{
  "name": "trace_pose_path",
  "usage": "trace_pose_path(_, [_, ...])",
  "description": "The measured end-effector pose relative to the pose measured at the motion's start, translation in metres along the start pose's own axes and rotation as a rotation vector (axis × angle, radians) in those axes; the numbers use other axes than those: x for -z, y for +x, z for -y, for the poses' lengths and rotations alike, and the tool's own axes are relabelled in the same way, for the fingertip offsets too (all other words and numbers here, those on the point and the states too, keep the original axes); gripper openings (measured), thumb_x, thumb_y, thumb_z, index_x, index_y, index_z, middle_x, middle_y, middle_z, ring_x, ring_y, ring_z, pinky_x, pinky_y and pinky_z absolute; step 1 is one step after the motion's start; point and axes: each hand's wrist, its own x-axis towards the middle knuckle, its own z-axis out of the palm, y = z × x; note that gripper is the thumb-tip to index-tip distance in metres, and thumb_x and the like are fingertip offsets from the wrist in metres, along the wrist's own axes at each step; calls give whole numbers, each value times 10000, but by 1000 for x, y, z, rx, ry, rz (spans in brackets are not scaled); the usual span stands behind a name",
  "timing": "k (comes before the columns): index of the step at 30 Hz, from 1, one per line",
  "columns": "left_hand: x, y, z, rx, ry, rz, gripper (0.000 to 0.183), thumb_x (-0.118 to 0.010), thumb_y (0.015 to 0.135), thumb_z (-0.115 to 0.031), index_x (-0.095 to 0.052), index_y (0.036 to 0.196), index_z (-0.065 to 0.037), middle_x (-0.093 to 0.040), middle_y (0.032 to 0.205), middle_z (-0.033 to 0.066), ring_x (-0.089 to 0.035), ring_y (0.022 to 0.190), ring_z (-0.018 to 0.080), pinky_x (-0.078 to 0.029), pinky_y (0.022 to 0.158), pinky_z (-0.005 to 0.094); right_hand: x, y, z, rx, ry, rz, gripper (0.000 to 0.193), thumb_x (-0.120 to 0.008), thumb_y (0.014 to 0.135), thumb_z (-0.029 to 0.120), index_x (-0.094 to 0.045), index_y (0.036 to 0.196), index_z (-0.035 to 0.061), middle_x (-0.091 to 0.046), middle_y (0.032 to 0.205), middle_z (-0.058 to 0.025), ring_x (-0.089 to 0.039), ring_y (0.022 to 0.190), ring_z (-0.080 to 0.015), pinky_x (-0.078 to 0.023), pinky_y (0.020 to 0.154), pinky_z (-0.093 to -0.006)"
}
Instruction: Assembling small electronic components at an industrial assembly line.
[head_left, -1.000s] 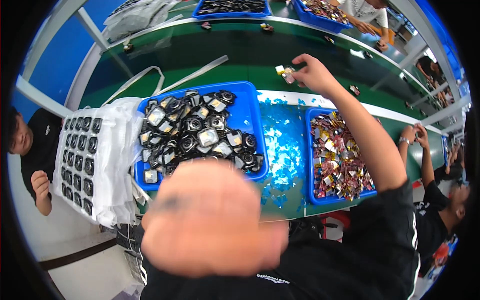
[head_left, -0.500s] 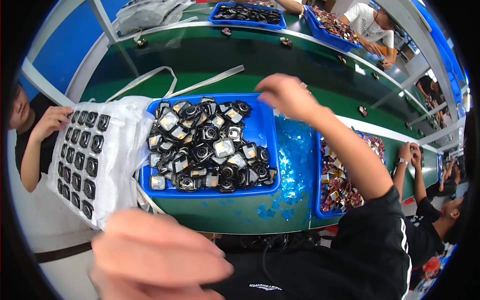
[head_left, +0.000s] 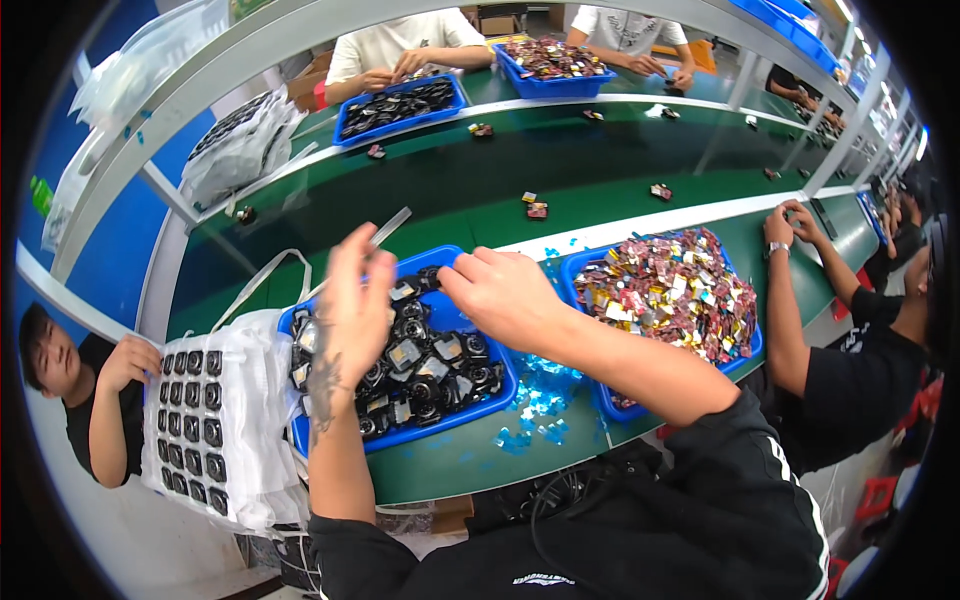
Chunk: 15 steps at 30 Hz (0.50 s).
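A blue bin (head_left: 508, 385) in front of me holds a heap of black watch cases (head_left: 430, 385), some with silvery or yellowish patches. Over the bin's left half my left hand (head_left: 358, 300) is raised, fingers extended and slightly blurred; nothing shows in it. My right hand (head_left: 505, 293) is at the bin's far right corner, its thumb and fingers pinched together beside a black watch case (head_left: 430, 278). Whatever that pinch may hold is hidden. Left of the bin stands a stack of white padded sheets (head_left: 262, 400) with watch cases set in rows on its face.
A second blue bin (head_left: 604, 400) on my right is heaped with small reddish and yellow parts (head_left: 665, 290). Shiny blue film scraps (head_left: 545, 390) lie between the bins. Beyond runs a dark green conveyor belt (head_left: 400, 180) with scattered parts. Co-workers sit opposite, left and right.
My left hand has gone from the near left foreground to above the watch-case bin. My right hand is still at the bin's far right, its fingers now pinched. The whole view has shifted.
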Motion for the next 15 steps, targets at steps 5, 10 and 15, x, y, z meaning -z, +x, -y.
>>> trace_pose_path(5, [-41,-13,-22,570,-1076,729,344,-487,1011,-238,-476,1261,-1,-640,959,162,-673,765,193,-578,642,279,57,-44,0,-73,-10,-34,252,-687,758,107,-665,1000,41,-592,751,-52,-605,686,-215,-498,579,-350])
trace_pose_path(10, [-56,-30,-42,676,-1271,549,297,-535,968,-102,-475,1236,11,-640,1100,230,-703,916,295,-606,779,318,118,-93,-86,-469,111,-154,249,-746,779,119,-681,1004,35,-670,936,-126,-635,872,-330,-504,792,-396])
trace_pose_path(15, [-70,-28,-42,709,-1251,550,233,-526,978,-126,-502,1159,18,-645,1086,214,-705,876,266,-607,743,300,134,-144,-166,-632,61,358,231,-712,787,119,-696,1003,38,-640,1020,-163,-601,994,-341,-476,888,-394])
